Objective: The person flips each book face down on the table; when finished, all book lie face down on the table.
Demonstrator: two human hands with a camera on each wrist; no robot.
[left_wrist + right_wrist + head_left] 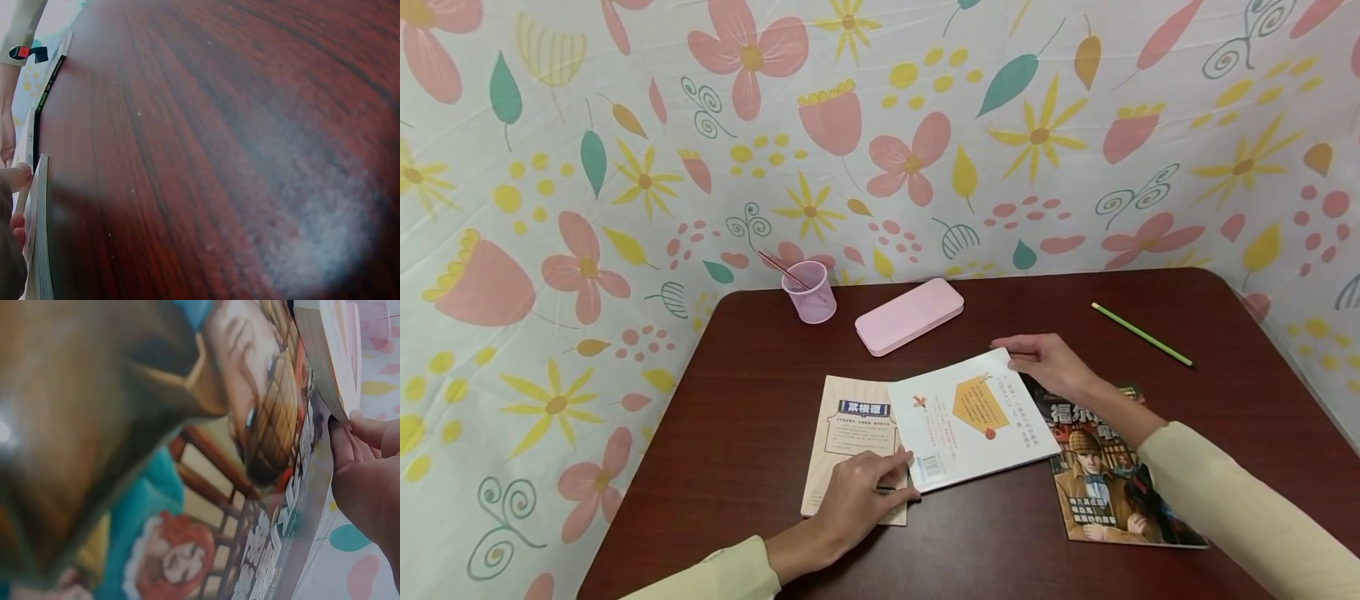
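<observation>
A white book (pixel 973 392) with an orange panel and a barcode on its cover lies aslant in the head view. Its lower left corner is pinched between the thumb and fingers of my left hand (pixel 859 493). At the upper right corner, my right hand (pixel 1051 364) grips it; the right wrist view shows thumb and fingers on the corner of the book's pages (pixel 328 356). A beige book (pixel 847 421) lies under its left side. To the right, a comic-style book (pixel 1093 500) with a detective in a cap is partly covered by the white book and my right forearm.
A pink pencil case (pixel 910 317) lies behind the books. Left of it stands a lilac mesh pen cup (pixel 812 302) holding a thin red pencil. A green pencil (pixel 1138 332) rests at the back right of the dark wooden table (pixel 722 400). A flowered cloth hangs behind.
</observation>
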